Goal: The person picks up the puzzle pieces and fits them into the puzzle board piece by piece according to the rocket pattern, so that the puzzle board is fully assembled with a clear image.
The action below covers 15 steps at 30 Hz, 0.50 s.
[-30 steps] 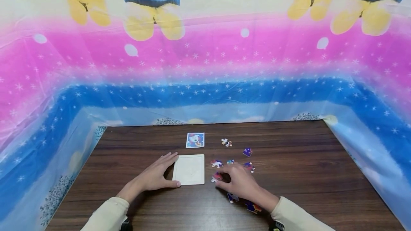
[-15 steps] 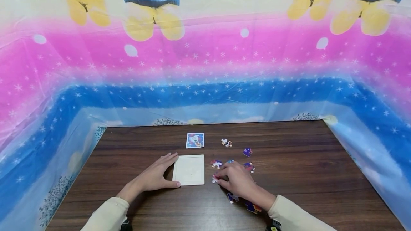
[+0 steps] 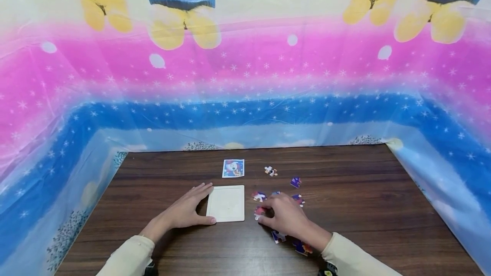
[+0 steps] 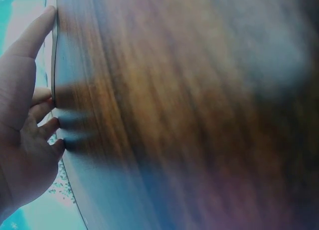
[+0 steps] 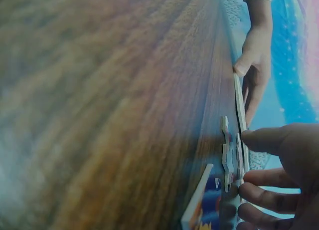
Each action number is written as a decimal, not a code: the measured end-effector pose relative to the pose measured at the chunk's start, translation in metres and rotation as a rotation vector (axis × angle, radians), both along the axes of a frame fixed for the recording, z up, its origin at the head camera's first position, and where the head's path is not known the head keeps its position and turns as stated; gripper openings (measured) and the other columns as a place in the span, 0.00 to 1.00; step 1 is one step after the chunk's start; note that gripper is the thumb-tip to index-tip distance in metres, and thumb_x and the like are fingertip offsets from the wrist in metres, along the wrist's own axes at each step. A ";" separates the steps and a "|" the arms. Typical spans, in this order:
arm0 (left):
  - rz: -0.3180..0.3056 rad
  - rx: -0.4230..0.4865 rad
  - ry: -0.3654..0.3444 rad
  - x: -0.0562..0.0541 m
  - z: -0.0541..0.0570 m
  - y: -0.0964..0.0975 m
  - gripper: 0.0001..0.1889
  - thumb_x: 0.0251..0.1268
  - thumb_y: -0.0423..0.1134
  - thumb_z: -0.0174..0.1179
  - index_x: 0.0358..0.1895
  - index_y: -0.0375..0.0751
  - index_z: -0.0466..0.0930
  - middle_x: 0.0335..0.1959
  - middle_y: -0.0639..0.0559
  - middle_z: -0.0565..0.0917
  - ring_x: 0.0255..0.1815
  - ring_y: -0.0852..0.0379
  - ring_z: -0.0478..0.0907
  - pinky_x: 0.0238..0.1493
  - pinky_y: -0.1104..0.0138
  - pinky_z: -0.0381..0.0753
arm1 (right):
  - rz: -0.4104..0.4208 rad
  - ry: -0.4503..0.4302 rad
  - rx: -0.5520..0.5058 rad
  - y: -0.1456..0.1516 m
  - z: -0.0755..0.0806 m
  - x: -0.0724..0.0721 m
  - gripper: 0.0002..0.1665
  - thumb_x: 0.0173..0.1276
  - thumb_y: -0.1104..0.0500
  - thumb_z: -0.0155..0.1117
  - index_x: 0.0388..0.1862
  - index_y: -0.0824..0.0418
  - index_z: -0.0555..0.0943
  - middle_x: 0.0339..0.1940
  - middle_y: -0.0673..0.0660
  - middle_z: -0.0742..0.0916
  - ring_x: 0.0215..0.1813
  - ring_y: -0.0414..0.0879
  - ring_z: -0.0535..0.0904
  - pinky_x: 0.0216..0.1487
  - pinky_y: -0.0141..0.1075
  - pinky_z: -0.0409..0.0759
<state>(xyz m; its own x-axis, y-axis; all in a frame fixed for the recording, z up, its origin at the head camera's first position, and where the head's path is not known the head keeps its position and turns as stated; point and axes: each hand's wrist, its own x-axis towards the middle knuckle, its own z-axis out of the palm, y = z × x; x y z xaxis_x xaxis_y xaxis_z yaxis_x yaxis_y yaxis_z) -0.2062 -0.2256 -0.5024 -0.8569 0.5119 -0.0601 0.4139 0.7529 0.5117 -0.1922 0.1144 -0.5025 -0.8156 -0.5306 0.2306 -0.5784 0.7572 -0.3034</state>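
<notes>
A shallow white square puzzle tray (image 3: 226, 203) lies on the table. My left hand (image 3: 182, 210) rests against its left side, thumb at the near corner and extended fingertips at the far corner. To the right of the tray, my right hand (image 3: 285, 216) bends thumb and forefinger around a red and white jigsaw piece (image 3: 258, 213) low on the tabletop. That hand partly hides it and a blue piece (image 3: 275, 193) behind. Another jigsaw piece (image 3: 258, 196) lies just beyond. In the right wrist view, the right hand (image 5: 279, 175) has its fingertips down by several pieces (image 5: 227, 162).
A small picture card (image 3: 233, 168) with a cartoon dog lies behind the tray. Loose pieces surround the right hand: a white one (image 3: 270, 171), a purple one (image 3: 296, 182), and others (image 3: 303, 247) near the right wrist. Patterned cloth (image 3: 245, 110) hangs around the brown table (image 3: 172, 169).
My right thumb and fingers shift slightly about the red and white piece, which moves a little on the tabletop. The left hand and tray stay where they were.
</notes>
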 end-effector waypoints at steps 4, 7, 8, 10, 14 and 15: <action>0.005 0.010 -0.021 0.001 0.002 0.001 0.54 0.60 0.67 0.68 0.80 0.36 0.57 0.82 0.42 0.57 0.83 0.39 0.48 0.79 0.42 0.48 | 0.003 -0.003 0.017 0.001 0.000 -0.001 0.20 0.57 0.44 0.80 0.44 0.53 0.92 0.37 0.48 0.89 0.36 0.41 0.79 0.35 0.34 0.76; 0.010 0.013 -0.030 0.002 0.003 0.001 0.54 0.60 0.66 0.68 0.80 0.36 0.57 0.82 0.42 0.57 0.83 0.39 0.48 0.79 0.42 0.48 | 0.010 -0.008 0.021 0.001 0.000 -0.003 0.18 0.58 0.44 0.80 0.43 0.53 0.92 0.35 0.48 0.88 0.32 0.39 0.75 0.29 0.31 0.71; 0.011 0.012 -0.030 0.002 0.003 0.001 0.54 0.60 0.66 0.68 0.80 0.36 0.57 0.82 0.42 0.57 0.83 0.39 0.48 0.79 0.42 0.48 | 0.012 -0.009 0.025 0.001 0.000 -0.004 0.18 0.59 0.44 0.80 0.43 0.53 0.93 0.35 0.47 0.87 0.31 0.38 0.73 0.28 0.30 0.70; 0.015 0.006 -0.029 0.002 0.003 0.001 0.54 0.59 0.67 0.68 0.80 0.37 0.58 0.82 0.42 0.57 0.83 0.40 0.48 0.79 0.42 0.49 | 0.014 -0.017 0.031 0.001 0.000 -0.005 0.18 0.60 0.45 0.79 0.44 0.53 0.93 0.32 0.46 0.85 0.28 0.37 0.69 0.25 0.29 0.66; 0.026 -0.005 -0.023 0.002 0.003 0.001 0.55 0.58 0.67 0.69 0.80 0.38 0.58 0.82 0.43 0.58 0.83 0.40 0.49 0.77 0.41 0.55 | 0.040 -0.019 0.034 0.002 0.002 -0.006 0.17 0.61 0.45 0.78 0.44 0.53 0.93 0.31 0.45 0.84 0.28 0.37 0.68 0.26 0.29 0.65; 0.028 -0.006 -0.019 0.002 0.003 0.001 0.55 0.58 0.68 0.69 0.80 0.38 0.59 0.82 0.43 0.58 0.83 0.40 0.49 0.76 0.41 0.56 | 0.052 -0.013 0.030 0.002 0.003 -0.007 0.16 0.61 0.46 0.78 0.43 0.53 0.93 0.31 0.45 0.85 0.29 0.36 0.69 0.27 0.29 0.66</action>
<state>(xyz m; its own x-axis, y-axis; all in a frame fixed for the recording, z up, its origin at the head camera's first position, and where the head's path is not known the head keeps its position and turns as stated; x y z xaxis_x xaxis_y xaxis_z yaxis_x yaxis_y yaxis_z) -0.2047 -0.2241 -0.4993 -0.8697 0.4870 -0.0800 0.3825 0.7675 0.5145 -0.1991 0.1169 -0.4993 -0.7895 -0.5791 0.2035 -0.6136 0.7351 -0.2884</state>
